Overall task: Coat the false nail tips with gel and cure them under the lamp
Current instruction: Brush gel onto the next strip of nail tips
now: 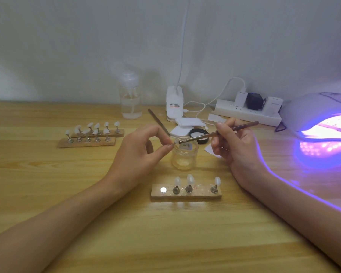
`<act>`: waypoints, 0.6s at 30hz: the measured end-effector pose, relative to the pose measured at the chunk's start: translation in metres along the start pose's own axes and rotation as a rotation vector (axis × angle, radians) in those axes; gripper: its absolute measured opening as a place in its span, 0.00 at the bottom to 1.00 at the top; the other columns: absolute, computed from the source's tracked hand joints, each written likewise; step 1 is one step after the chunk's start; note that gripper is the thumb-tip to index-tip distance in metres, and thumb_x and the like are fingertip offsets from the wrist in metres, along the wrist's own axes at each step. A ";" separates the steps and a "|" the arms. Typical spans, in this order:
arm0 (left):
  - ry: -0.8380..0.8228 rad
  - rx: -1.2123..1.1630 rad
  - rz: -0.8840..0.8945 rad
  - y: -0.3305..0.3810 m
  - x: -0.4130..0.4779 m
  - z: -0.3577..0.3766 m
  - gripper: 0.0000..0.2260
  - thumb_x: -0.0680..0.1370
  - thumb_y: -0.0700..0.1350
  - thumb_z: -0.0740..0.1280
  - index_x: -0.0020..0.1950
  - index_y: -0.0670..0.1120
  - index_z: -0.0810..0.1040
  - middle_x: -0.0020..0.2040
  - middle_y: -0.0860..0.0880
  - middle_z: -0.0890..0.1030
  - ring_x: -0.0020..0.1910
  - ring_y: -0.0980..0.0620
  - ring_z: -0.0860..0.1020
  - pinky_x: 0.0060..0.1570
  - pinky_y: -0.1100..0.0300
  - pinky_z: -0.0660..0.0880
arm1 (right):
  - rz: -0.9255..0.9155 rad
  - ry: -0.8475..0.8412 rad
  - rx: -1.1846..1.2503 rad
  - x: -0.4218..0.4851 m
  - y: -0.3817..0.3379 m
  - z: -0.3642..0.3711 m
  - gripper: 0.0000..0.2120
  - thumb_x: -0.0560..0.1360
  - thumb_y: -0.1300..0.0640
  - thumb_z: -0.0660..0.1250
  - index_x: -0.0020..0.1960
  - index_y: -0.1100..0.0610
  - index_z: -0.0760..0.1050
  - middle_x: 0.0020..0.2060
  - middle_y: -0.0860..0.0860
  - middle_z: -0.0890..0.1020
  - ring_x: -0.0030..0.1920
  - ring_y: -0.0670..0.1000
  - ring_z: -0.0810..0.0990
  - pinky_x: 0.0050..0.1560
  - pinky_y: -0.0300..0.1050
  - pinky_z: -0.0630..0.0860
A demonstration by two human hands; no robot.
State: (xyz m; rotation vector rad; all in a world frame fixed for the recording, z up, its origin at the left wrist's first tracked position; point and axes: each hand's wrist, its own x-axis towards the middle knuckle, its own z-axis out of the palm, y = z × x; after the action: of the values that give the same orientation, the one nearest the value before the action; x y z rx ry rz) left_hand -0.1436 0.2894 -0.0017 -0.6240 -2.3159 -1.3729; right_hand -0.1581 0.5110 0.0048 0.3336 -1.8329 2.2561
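Head view: right fingers (223, 125) pinch the brush (202, 136), tip beside left fingers (164, 149) pinching a small item (174, 143).

Wall: you face a plain pale wall (67, 36), softly shadowed near its foot.
Table: a light wooden table (47, 174), its grain running side to side, fills your view and meets the wall.
Light: soft and even on your left; a violet glow (319, 152) washes the tabletop on your right.

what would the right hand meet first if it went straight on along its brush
Its brush would probably meet the small piece the left hand pinches at the jar rim; depth unclear.
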 end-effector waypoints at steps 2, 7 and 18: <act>-0.002 0.008 0.004 -0.001 0.000 0.000 0.06 0.75 0.43 0.73 0.41 0.52 0.77 0.43 0.59 0.80 0.26 0.58 0.69 0.31 0.69 0.66 | -0.007 -0.029 0.050 0.000 -0.001 0.000 0.10 0.73 0.51 0.70 0.37 0.52 0.71 0.27 0.52 0.78 0.27 0.47 0.76 0.30 0.37 0.74; 0.004 0.014 0.014 -0.003 0.001 0.000 0.07 0.75 0.43 0.73 0.41 0.52 0.77 0.44 0.59 0.80 0.27 0.57 0.69 0.32 0.66 0.66 | 0.001 -0.025 -0.015 0.000 0.002 0.001 0.11 0.76 0.53 0.68 0.38 0.53 0.70 0.27 0.52 0.78 0.27 0.49 0.76 0.31 0.38 0.74; 0.013 0.086 0.068 -0.003 0.001 0.000 0.08 0.75 0.42 0.73 0.42 0.52 0.76 0.45 0.57 0.79 0.29 0.54 0.71 0.35 0.61 0.67 | 0.037 0.002 0.035 0.002 0.002 0.000 0.11 0.74 0.52 0.69 0.38 0.53 0.70 0.27 0.51 0.79 0.27 0.47 0.77 0.30 0.37 0.74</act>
State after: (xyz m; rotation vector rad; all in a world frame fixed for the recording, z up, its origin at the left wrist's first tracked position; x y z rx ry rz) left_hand -0.1461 0.2878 -0.0034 -0.6593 -2.3078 -1.2368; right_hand -0.1611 0.5106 0.0035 0.3059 -1.8144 2.3145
